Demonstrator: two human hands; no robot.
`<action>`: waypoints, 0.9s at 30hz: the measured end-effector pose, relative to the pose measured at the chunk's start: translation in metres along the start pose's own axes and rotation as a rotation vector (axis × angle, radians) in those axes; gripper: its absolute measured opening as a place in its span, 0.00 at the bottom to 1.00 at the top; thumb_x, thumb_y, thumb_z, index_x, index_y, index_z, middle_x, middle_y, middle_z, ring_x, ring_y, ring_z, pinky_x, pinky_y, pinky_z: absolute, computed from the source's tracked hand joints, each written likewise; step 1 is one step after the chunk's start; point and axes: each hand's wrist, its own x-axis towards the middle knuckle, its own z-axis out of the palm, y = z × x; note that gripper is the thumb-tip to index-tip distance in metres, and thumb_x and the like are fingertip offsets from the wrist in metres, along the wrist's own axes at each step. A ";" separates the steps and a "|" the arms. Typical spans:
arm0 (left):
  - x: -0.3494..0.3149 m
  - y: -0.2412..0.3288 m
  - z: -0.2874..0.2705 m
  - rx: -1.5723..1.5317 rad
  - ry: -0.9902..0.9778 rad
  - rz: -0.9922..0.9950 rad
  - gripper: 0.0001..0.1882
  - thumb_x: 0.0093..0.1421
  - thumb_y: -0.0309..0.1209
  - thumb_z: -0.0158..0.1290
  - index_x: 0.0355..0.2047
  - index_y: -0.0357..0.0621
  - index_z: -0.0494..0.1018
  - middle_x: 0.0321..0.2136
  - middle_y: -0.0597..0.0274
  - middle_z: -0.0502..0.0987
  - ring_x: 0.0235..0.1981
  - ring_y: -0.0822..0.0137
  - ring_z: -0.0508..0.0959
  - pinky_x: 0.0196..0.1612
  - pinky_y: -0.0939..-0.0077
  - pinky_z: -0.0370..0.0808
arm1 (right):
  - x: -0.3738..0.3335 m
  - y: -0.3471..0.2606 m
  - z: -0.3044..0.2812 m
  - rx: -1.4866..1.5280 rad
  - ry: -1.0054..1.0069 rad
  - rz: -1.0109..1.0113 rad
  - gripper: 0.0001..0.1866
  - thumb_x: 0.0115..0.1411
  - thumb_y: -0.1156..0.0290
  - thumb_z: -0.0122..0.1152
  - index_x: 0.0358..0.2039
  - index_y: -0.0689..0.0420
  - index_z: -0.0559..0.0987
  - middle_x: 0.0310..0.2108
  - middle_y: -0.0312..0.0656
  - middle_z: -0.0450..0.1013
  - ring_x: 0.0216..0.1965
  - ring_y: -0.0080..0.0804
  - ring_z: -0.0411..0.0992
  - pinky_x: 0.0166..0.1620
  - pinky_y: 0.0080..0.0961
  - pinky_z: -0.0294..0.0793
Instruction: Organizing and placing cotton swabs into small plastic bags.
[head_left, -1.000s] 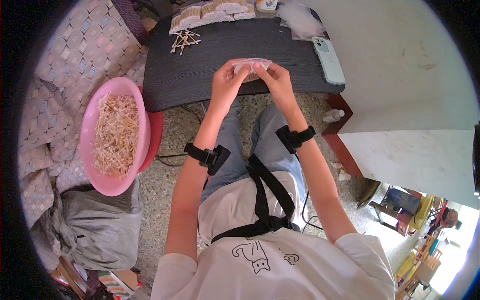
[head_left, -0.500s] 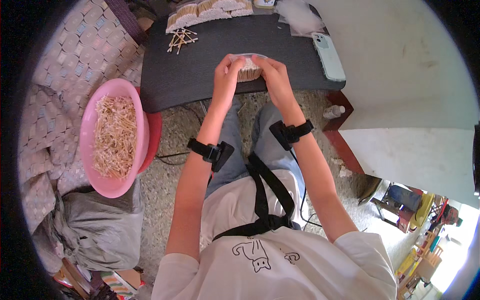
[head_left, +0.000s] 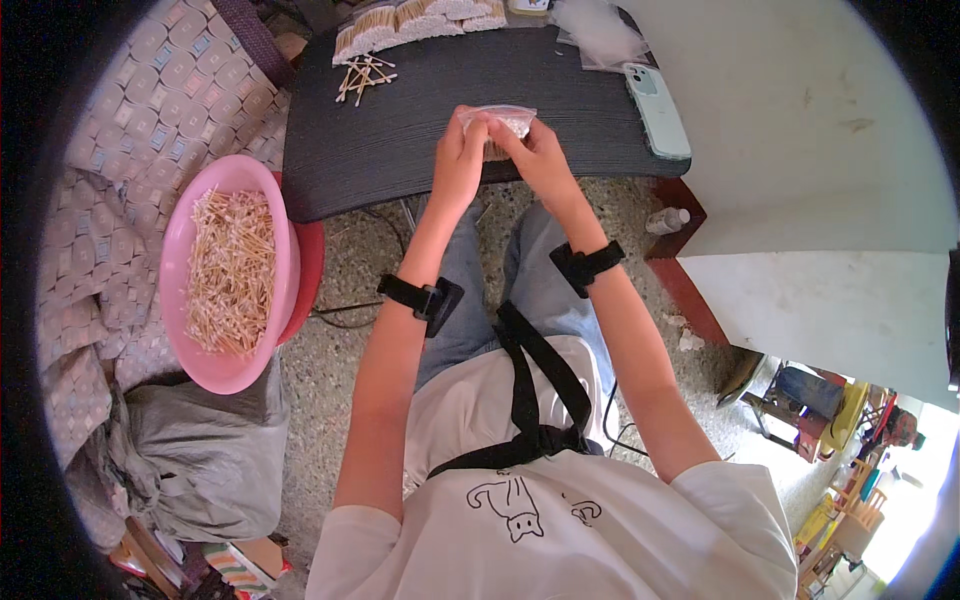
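Note:
A clear plastic bag of cotton swabs (head_left: pixel 512 121) is between my hands above the near edge of the black table. My left hand (head_left: pixel 459 150) grips its left side, with the thumb near the top. My right hand (head_left: pixel 541 157) closes round the right side, its thumb reaching across toward the left one. The bag's upper edge shows past my thumbs; the fingers behind it are partly hidden. Farther off on the table lie a small loose heap of cotton swabs (head_left: pixel 363 78) and a row of packed swab bags (head_left: pixel 415 22).
To the left, a pink basin (head_left: pixel 176 290) full of loose swabs rests on something red. A phone (head_left: pixel 657 112) and empty clear bags (head_left: pixel 600 38) lie at the table's right. A wall (head_left: pixel 800 130) rises beyond. A small bottle (head_left: pixel 668 221) stands on the floor.
My right thumb has moved left across the bag's top, close to my left thumb. The bag's upper edge now shows more, and the swabs' sticks show less.

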 end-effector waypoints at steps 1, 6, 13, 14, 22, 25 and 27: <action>0.000 0.001 -0.001 0.087 0.004 0.034 0.14 0.63 0.36 0.42 0.36 0.38 0.71 0.31 0.67 0.73 0.34 0.76 0.71 0.39 0.80 0.67 | -0.001 -0.001 0.002 -0.007 0.007 -0.034 0.19 0.58 0.57 0.59 0.38 0.63 0.76 0.34 0.36 0.74 0.34 0.18 0.68 0.36 0.18 0.67; 0.003 0.002 -0.005 -0.153 -0.117 -0.024 0.17 0.63 0.36 0.40 0.39 0.36 0.73 0.35 0.62 0.76 0.37 0.72 0.73 0.45 0.77 0.66 | -0.003 -0.003 -0.002 0.187 -0.020 0.002 0.17 0.60 0.62 0.57 0.39 0.65 0.76 0.35 0.37 0.74 0.35 0.19 0.69 0.38 0.19 0.68; 0.001 0.004 -0.007 -0.250 -0.142 -0.094 0.17 0.62 0.35 0.44 0.38 0.36 0.77 0.39 0.61 0.77 0.40 0.73 0.74 0.45 0.80 0.67 | -0.006 0.005 -0.002 0.369 0.060 0.036 0.13 0.59 0.67 0.56 0.39 0.64 0.77 0.37 0.36 0.74 0.37 0.19 0.69 0.40 0.19 0.67; -0.002 0.005 -0.004 -0.251 -0.143 -0.093 0.17 0.62 0.35 0.44 0.38 0.36 0.77 0.39 0.61 0.77 0.40 0.73 0.74 0.45 0.80 0.67 | -0.007 0.006 -0.001 0.339 0.106 0.042 0.12 0.59 0.68 0.57 0.38 0.63 0.78 0.36 0.36 0.73 0.37 0.20 0.70 0.40 0.18 0.67; -0.012 0.005 -0.010 -0.086 0.049 0.202 0.11 0.60 0.31 0.53 0.37 0.36 0.77 0.34 0.61 0.79 0.37 0.74 0.75 0.41 0.80 0.70 | -0.011 -0.010 0.012 0.216 0.292 -0.285 0.06 0.54 0.76 0.63 0.31 0.64 0.78 0.35 0.39 0.74 0.40 0.24 0.70 0.43 0.19 0.68; -0.022 0.024 -0.019 0.020 0.036 0.284 0.09 0.59 0.27 0.53 0.38 0.34 0.77 0.37 0.58 0.78 0.40 0.72 0.76 0.45 0.78 0.70 | -0.024 -0.031 0.010 0.040 0.267 -0.382 0.06 0.53 0.77 0.64 0.32 0.65 0.78 0.36 0.41 0.74 0.40 0.25 0.70 0.44 0.20 0.68; -0.030 0.048 -0.024 0.063 0.026 0.309 0.09 0.59 0.25 0.52 0.38 0.34 0.76 0.39 0.55 0.78 0.42 0.70 0.75 0.48 0.76 0.69 | -0.032 -0.049 0.012 -0.041 0.225 -0.419 0.07 0.52 0.78 0.64 0.32 0.65 0.78 0.36 0.41 0.74 0.40 0.26 0.70 0.45 0.20 0.68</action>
